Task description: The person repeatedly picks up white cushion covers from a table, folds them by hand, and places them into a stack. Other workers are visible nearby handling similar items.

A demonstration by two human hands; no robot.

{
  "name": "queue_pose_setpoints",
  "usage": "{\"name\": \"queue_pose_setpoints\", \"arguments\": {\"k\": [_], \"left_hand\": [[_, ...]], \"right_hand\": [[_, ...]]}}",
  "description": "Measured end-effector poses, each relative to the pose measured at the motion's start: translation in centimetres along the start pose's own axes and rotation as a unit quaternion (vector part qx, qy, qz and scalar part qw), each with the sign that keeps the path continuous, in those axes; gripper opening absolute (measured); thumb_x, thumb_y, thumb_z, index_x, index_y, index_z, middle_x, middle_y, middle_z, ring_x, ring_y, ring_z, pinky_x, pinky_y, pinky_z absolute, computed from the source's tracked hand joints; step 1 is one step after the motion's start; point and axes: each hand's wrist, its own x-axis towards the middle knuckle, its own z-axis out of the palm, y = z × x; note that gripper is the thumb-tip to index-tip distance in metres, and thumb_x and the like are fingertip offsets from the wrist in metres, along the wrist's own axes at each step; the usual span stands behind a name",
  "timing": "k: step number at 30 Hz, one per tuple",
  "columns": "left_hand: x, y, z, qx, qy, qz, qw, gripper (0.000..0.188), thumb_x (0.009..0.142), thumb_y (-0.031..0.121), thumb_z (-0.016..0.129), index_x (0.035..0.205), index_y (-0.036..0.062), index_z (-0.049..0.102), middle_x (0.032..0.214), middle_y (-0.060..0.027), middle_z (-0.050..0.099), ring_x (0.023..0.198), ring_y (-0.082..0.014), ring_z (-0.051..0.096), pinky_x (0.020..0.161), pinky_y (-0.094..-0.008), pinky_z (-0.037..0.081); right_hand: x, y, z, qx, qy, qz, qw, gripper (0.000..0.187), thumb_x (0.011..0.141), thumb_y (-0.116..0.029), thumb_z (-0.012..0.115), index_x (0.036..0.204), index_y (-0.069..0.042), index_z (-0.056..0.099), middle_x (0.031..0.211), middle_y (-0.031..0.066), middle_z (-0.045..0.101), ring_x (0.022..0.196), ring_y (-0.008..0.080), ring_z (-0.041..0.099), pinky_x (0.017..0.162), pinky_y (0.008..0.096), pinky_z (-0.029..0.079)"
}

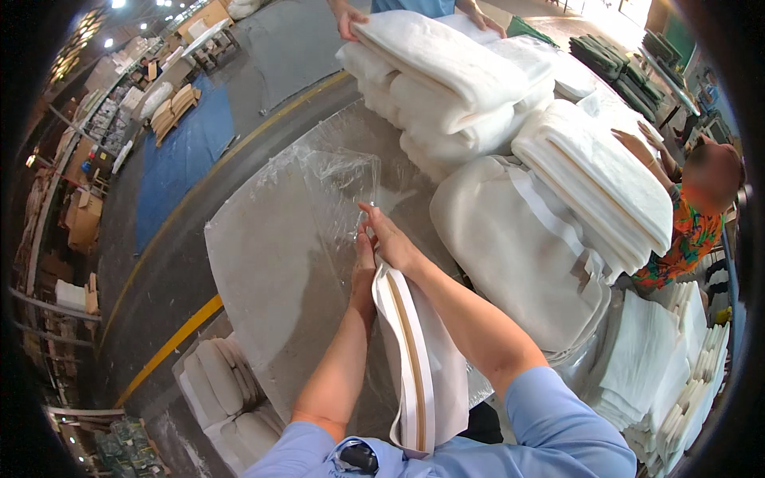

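Observation:
A folded white fabric cover [408, 350] with a tan zipper strip stands on edge between my forearms, running from my torso to my hands. My left hand [364, 267] presses against its far end from the left. My right hand [390, 240] closes on it from the other side, fingers pointing forward and nearly meeting the left fingertips. Just past the fingertips lies a crumpled clear plastic bag [339, 187], touching or very near them. Whether the fingers also grip the film is hidden. Beneath is a grey, film-covered table [255, 239].
White padded folded pieces [446, 72] pile up at the far right, beside a large white folded cover [510, 239]. A co-worker's hands [347, 20] rest on the far pile; another person [697, 207] touches the right one. White stacks [649, 350] stand lower right, folded covers [219, 378] lower left.

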Motion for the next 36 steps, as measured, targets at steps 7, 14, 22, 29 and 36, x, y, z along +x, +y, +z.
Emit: {"name": "queue_pose_setpoints", "arguments": {"k": [7,14,22,29,36], "left_hand": [[0.3,1.2,0.0,0.143,-0.005,0.063,0.988,0.086,0.107,0.072,0.027,0.17,0.0138,0.017,0.163,-0.0163,0.041,0.149,-0.028,0.041,0.122,-0.038,0.033],[1.2,1.3,-1.2,0.1,-0.063,-0.009,0.993,0.087,0.106,0.073,0.026,0.17,0.0137,0.016,0.158,-0.0193,0.048,0.146,-0.028,0.045,0.12,-0.0404,0.035],[6.0,7.5,-2.0,0.072,-0.204,-0.117,0.969,0.103,0.095,0.088,0.024,0.17,0.0182,0.013,0.144,-0.0206,0.059,0.122,-0.0263,0.065,0.097,-0.0404,0.058],[7.1,9.0,1.4,0.113,-0.259,-0.07,0.957,0.102,0.096,0.088,0.021,0.169,0.0171,0.022,0.145,-0.0227,0.057,0.118,-0.0291,0.063,0.096,-0.0406,0.056],[7.3,7.3,-1.0,0.051,-0.157,0.038,0.986,0.083,0.107,0.072,0.031,0.157,0.0071,0.044,0.133,-0.0189,0.067,0.116,-0.0247,0.062,0.106,-0.0412,0.048]], "right_hand": [[-1.7,0.8,-0.1,-0.086,0.055,-0.105,0.989,0.074,0.111,-0.062,0.029,0.164,-0.01,0.036,0.155,0.0161,0.041,0.122,0.0263,0.055,0.106,0.039,0.045],[-6.3,-2.9,-3.1,0.011,0.04,-0.159,0.986,0.044,0.109,-0.029,0.057,0.145,-0.005,0.06,0.15,0.014,0.051,0.134,0.0223,0.053,0.103,0.0349,0.048],[-8.0,-5.3,-2.5,-0.203,-0.051,-0.137,0.968,0.04,0.09,-0.014,0.076,0.13,-0.013,0.074,0.142,0.0084,0.058,0.123,0.0256,0.061,0.093,0.0367,0.053],[-6.9,-4.8,-0.6,-0.214,-0.009,-0.126,0.969,0.025,0.085,-0.008,0.08,0.11,-0.007,0.079,0.125,0.0141,0.061,0.118,0.0315,0.062,0.095,0.0409,0.055],[-6.6,-3.9,-1.2,-0.231,0.012,-0.175,0.957,0.018,0.088,-0.005,0.079,0.105,-0.006,0.079,0.129,0.0108,0.058,0.115,0.0259,0.062,0.092,0.0375,0.054]]}}
